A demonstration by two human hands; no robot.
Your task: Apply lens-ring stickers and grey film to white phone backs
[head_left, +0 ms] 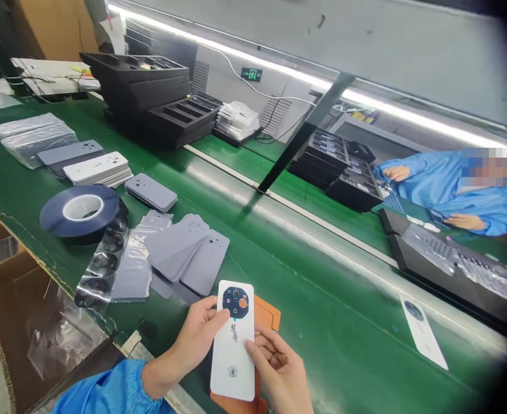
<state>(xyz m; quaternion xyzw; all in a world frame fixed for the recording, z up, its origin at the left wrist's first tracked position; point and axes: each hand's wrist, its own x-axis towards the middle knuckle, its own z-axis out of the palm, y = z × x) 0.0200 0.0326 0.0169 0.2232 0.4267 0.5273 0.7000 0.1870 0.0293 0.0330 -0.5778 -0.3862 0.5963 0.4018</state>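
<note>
A white phone back panel [233, 356] with dark print lies between my two hands, above an orange fixture [267, 313] that it partly hides. Near its top sits a round dark camera-area sticker [236, 294] with several holes. My left hand [195, 339] grips the panel's left edge, its thumb just below the sticker. On the right edge, my right hand [279, 368] pinches the panel with thumb and fingers. Left of my hands lie loose grey phone panels [206, 259] and a strip of dark stickers [102, 264] running from a blue film roll [50, 213].
Stacked white panels [96, 167] and grey panels [150, 192] stand farther back. Black foam trays [137, 86] rise behind them. At right, another white panel [426, 339] rests on the green bench. Across the bench sits a person in blue [434, 184]. A cardboard box [25, 310] stands below left.
</note>
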